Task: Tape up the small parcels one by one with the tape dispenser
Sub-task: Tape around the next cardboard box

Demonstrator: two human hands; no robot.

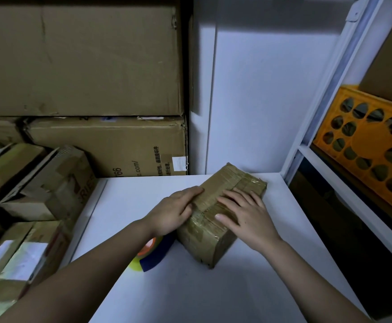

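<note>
A small brown cardboard parcel point(231, 183), wrapped in clear tape, lies at an angle on the white table point(213, 287). My left hand point(174, 210) rests flat against its left side, fingers along the top edge. Laid flat on the parcel's top is my right hand point(243, 213), fingers spread. The tape dispenser point(153, 255), blue with an orange hub and a yellowish roll, lies on the table just left of the parcel, partly hidden under my left wrist. Neither hand grips anything.
Large cardboard boxes point(80, 61) are stacked against the back left. Several smaller taped parcels point(48, 185) pile up along the table's left side. A white shelf frame point(330, 94) stands at the right, holding an orange crate point(367, 145).
</note>
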